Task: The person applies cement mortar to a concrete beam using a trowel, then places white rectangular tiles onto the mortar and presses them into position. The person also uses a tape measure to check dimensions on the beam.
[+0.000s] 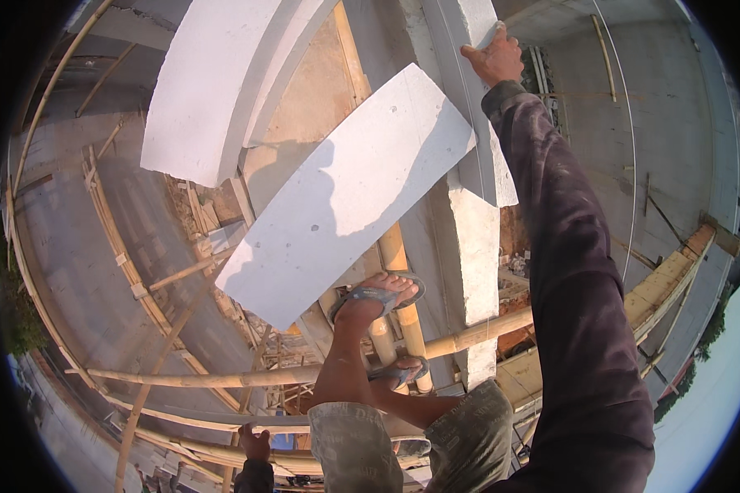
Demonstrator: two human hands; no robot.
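Note:
My right hand [495,59] reaches far forward and grips the edge of an upright white panel [477,123], its thumb over the near face. Low on the left, my left hand [255,444] has its fingers curled against a long pale pole [205,422]; part of that grip is hidden. Between my arms a flat white slab [345,197] lies at a slant, pitted with small holes and crossed by my shadow. One corner of it meets the upright panel. Farther left stands a curved white panel [214,82].
My sandalled feet [378,294] stand on bamboo poles [393,246] high above rubble. A bamboo crosspiece [222,380] runs below them. Beside my feet rises a rough concrete post [475,287]. A thin line [629,148] hangs at the right, near a plank walkway [674,275].

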